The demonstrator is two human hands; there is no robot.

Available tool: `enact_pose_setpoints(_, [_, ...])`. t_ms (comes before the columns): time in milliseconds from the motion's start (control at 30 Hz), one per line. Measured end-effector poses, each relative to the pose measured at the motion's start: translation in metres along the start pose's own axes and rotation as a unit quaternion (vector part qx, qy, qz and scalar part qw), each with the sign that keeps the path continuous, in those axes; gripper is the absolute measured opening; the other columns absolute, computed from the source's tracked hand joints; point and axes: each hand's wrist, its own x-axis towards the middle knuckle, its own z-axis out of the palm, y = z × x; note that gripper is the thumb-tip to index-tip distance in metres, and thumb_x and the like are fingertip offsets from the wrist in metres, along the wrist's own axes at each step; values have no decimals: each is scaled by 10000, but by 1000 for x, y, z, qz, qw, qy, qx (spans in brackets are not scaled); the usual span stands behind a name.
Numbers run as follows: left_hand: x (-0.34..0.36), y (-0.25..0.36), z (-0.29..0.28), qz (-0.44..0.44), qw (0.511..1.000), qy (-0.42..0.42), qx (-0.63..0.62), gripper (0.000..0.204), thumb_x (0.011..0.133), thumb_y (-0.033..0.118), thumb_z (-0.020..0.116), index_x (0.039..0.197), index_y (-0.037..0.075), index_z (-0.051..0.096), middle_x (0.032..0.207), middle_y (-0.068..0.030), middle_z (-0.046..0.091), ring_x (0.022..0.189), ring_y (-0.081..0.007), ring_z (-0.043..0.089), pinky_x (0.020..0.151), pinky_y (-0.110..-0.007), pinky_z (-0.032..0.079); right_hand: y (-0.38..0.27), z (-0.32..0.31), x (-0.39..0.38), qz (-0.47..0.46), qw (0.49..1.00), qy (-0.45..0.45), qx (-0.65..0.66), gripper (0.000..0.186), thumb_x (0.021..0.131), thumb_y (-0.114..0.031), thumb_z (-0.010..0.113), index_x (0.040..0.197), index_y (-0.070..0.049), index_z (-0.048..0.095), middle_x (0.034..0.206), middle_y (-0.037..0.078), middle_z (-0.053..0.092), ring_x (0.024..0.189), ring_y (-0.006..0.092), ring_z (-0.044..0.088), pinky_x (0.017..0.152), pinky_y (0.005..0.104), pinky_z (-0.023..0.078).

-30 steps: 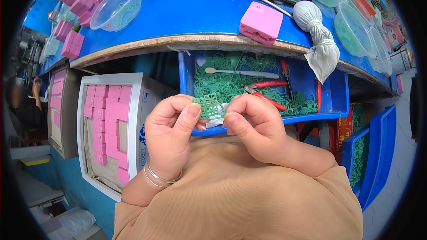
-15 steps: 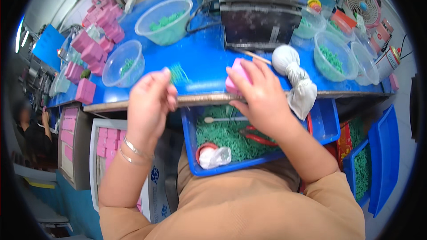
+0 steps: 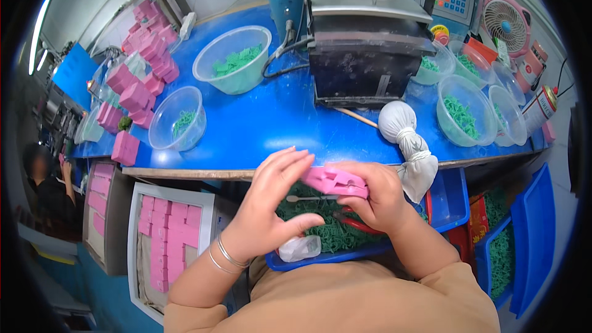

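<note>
Nearest me is the blue tray (image 3: 449, 200), filled with green lattice pieces (image 3: 336, 234). Above it, I see the right hand (image 3: 382, 194) grasping the pink notched block (image 3: 330, 180), now lifted off the counter (image 3: 246, 135) edge beyond the tray. The left hand (image 3: 265, 213) spreads beside the block, contact unclear; the green piece it pinched is out of sight, so I judge handling has passed to the block. Farthest behind the tray stands a black-sided machine (image 3: 370, 71).
</note>
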Motion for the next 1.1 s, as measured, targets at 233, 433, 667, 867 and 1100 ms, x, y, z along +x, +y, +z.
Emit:
enact_pose_setpoints(233, [-26, 7, 13, -8, 992, 95, -85, 433, 643, 167, 759, 1017, 13, 603, 893, -108, 589, 857, -259, 544, 795, -353, 424, -12, 15, -1, -116, 993, -30, -18, 413, 701, -365, 703, 933, -44, 586, 739, 88, 620, 617, 256, 597, 567, 336, 455])
enact_pose_setpoints(433, [-43, 4, 14, -3, 987, 98, -131, 356, 642, 133, 765, 922, 6, 585, 858, -95, 580, 811, -229, 531, 744, -323, 424, -27, 18, -10, -42, 995, 0, 91, 390, 665, -350, 748, 852, -33, 618, 707, 94, 618, 595, 258, 587, 532, 328, 445])
enact_pose_setpoints(667, [-56, 14, 15, -17, 972, 113, -206, 247, 684, 83, 718, 865, 11, 566, 859, -103, 551, 799, -209, 518, 731, -303, 416, -43, 20, -17, -37, 994, -30, 99, 362, 683, -326, 743, 853, -31, 617, 727, 98, 619, 616, 258, 590, 550, 325, 449])
enact_pose_setpoints(867, [-62, 20, 16, -82, 955, 115, -261, 276, 686, 66, 720, 911, 1, 576, 892, -100, 550, 827, -209, 518, 762, -309, 418, -42, 23, -17, -47, 993, -35, 101, 331, 698, -282, 739, 864, -25, 613, 763, 101, 626, 642, 248, 597, 580, 313, 461])
enact_pose_setpoints(1100, [-55, 24, 19, -14, 994, 48, -98, 798, 567, 313, 831, 1212, 7, 475, 1197, -152, 454, 1101, -304, 446, 927, -384, 363, -31, 57, -24, 319, 637, 45, 701, 325, 898, -361, 467, 859, -47, 541, 696, 65, 525, 616, 180, 513, 572, 312, 423])
